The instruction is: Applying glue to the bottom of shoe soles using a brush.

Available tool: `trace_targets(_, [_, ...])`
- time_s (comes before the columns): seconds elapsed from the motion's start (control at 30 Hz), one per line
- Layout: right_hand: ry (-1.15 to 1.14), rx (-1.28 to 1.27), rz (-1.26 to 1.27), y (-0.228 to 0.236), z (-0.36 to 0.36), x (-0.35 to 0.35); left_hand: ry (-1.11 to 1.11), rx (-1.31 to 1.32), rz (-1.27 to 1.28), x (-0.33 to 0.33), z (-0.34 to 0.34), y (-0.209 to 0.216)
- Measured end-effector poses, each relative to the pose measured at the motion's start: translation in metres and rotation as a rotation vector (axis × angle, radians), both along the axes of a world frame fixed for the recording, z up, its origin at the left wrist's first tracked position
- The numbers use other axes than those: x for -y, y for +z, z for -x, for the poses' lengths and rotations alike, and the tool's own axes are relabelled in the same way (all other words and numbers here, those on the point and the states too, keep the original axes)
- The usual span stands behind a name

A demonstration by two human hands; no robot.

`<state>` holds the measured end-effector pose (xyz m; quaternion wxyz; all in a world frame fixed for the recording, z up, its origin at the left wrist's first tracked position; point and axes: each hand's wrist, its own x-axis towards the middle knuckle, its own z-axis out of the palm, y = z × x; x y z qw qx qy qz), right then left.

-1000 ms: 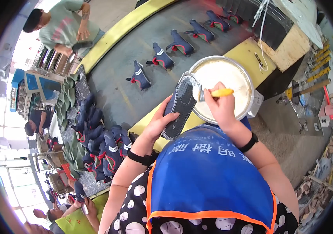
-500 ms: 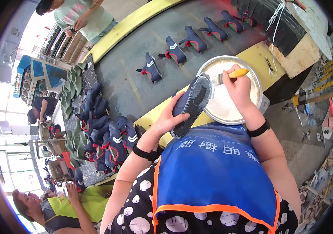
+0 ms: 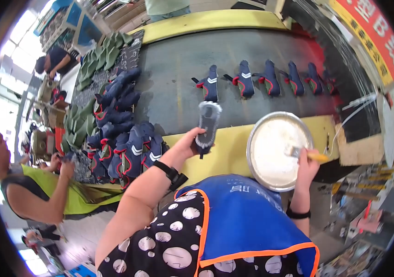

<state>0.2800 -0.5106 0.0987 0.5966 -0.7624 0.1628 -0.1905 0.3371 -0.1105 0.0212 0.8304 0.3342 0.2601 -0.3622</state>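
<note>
My left hand (image 3: 193, 141) is closed around the heel end of a navy shoe upper (image 3: 209, 121). The dark underside with its pale stitched rim faces me, and its toe points toward the belt. In my right hand (image 3: 306, 167) is a paintbrush (image 3: 316, 157) with a yellow handle, gripped near the metal band. The bristles are over or in the white, creamy liquid (image 3: 273, 154), inside a round metal bowl (image 3: 251, 159). Shoe and bowl are apart, with the shoe to the left.
Several navy shoe uppers with red trim (image 3: 244, 83) stand in a row on the grey conveyor belt (image 3: 160, 92). More uppers (image 3: 128, 147) are heaped at the left, beside green sole-shaped pieces (image 3: 79, 122). A co-worker in a yellow-green apron (image 3: 63, 194) works at the left.
The shoe upper has moved away from the bowl, out over the belt's near edge. My right hand has drawn the brush off the shoe and toward the bowl's right side. The view has turned.
</note>
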Motion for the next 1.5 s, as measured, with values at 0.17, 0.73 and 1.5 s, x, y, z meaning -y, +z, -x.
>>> trace_targets(0.17, [-0.162, -0.022, 0.037, -0.001, 0.024, 0.033, 0.271, -0.024, -0.418, -0.056, -0.082, -0.073])
trace_targets(0.73, [-0.174, -0.124, 0.200, 0.022, -0.006, -0.027, 0.121, -0.006, -1.478, -0.062, -0.159, -0.107])
trace_targets(1.5, [0.244, 0.075, 0.029, 0.026, -0.042, -0.073, -0.647, -0.068, -2.196, -0.161, 0.101, 0.038])
